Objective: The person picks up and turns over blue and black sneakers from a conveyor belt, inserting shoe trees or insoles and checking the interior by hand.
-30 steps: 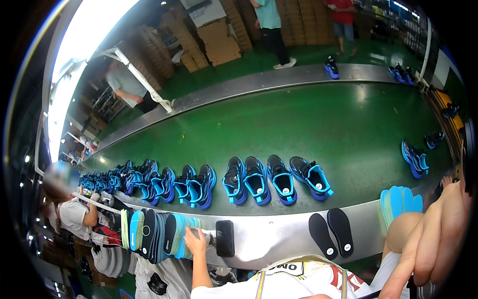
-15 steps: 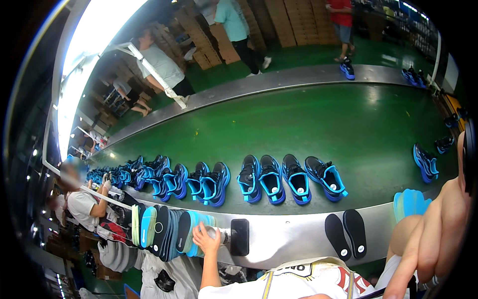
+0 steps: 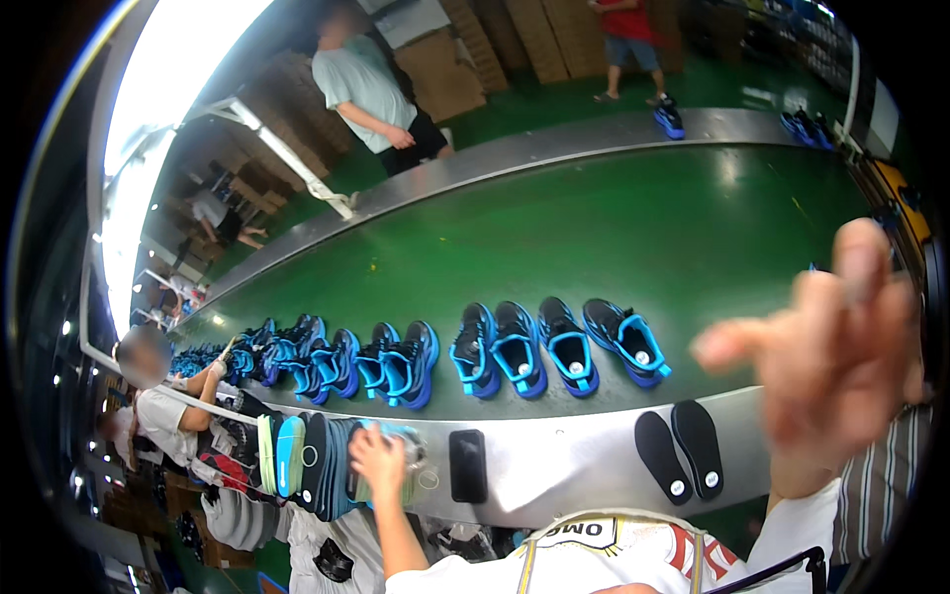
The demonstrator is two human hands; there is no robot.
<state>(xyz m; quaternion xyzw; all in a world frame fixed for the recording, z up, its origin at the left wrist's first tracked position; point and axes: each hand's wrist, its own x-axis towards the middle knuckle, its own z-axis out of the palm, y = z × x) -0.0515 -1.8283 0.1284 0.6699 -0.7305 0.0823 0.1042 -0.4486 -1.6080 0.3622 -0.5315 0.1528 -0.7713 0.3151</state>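
Observation:
My left hand lies against the right end of a row of upright insoles, its fingers apart over the light blue ones. Dark insoles stand packed just left of it. Raised close to the camera at the right, my right hand is blurred, with fingers spread and nothing visible in it. It hides part of the belt and ledge behind. Two black insoles with white round stickers lie flat on the metal ledge, left of that hand. Beyond them, black and blue shoes stand on the green belt.
A black phone lies on the metal ledge beside the insole row. More shoes line the green belt to the left, where a co-worker works. Another person is beyond the far metal rail.
My right hand has risen from the lower right edge, its fingers spreading. My left hand stays at the insoles. The view has shifted a little, and people in the background have moved.

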